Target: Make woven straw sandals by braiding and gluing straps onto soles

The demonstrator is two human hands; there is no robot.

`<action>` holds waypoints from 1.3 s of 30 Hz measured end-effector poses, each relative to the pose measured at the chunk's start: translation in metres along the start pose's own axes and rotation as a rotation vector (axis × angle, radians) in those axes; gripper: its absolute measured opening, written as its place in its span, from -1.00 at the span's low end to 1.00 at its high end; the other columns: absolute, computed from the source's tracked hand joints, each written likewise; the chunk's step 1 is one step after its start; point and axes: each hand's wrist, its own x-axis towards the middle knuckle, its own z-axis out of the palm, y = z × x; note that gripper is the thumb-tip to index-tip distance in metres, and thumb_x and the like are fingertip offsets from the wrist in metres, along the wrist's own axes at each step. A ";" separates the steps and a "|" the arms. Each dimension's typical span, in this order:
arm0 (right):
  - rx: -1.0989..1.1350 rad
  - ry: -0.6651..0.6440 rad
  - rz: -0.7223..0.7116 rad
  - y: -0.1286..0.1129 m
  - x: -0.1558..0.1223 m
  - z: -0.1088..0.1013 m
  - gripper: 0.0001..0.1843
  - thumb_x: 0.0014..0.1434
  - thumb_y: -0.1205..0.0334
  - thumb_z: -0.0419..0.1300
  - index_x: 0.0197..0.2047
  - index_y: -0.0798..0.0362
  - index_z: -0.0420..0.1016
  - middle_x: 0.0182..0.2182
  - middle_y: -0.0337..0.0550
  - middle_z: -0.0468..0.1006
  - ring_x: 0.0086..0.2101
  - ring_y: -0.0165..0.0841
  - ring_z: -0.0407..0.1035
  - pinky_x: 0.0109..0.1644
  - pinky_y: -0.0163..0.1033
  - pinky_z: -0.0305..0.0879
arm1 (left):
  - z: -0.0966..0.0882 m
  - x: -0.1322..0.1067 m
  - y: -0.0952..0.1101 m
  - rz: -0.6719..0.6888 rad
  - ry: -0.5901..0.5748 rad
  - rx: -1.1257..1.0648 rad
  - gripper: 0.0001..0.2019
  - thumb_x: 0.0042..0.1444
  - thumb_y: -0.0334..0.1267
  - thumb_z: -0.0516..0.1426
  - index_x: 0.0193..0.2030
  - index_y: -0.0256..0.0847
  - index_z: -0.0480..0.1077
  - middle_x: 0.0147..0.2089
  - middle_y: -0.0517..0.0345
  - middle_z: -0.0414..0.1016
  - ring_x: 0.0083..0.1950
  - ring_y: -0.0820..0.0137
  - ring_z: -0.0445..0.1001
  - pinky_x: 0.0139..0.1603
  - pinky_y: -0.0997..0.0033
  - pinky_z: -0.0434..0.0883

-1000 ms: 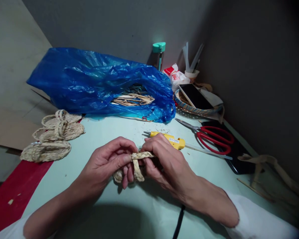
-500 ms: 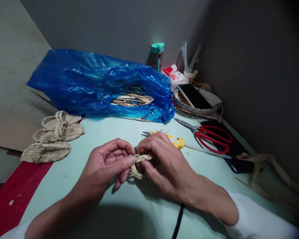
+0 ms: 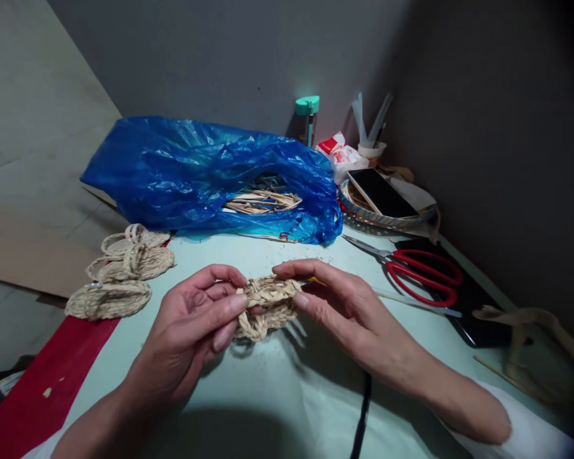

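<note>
Both hands hold a small braided straw piece [image 3: 266, 306] just above the pale green table [image 3: 287, 395]. My left hand [image 3: 198, 322] pinches its left end between thumb and fingers. My right hand [image 3: 337, 303] grips its right end, fingers stretched along the top and thumb below. The braid forms a flat oval coil between them. A yellow glue gun is mostly hidden behind my right hand; its thin glue stick [image 3: 414, 301] pokes out to the right.
A blue plastic bag [image 3: 205, 172] with straw strips lies behind. Woven straw sandals [image 3: 119, 271] lie at the left. Red scissors [image 3: 418, 271], a phone [image 3: 380, 191] on a woven ring, a bottle [image 3: 307, 118] and a black cable [image 3: 362, 417] are nearby.
The braid was turned from a folded loop into a flat coil facing up. My right fingers stretched out along it. The view shifted, so everything slid right.
</note>
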 end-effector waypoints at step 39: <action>-0.044 0.137 -0.061 -0.010 -0.003 0.004 -0.80 0.32 0.24 0.16 0.01 0.04 0.42 -0.18 -0.25 0.57 -0.21 -0.43 0.47 -0.09 -0.30 0.37 | -0.001 -0.011 -0.003 0.275 0.205 0.158 -0.78 -0.11 -0.26 0.42 -0.33 -0.10 0.51 -0.44 0.23 0.50 -0.49 0.54 0.37 -0.49 0.68 0.34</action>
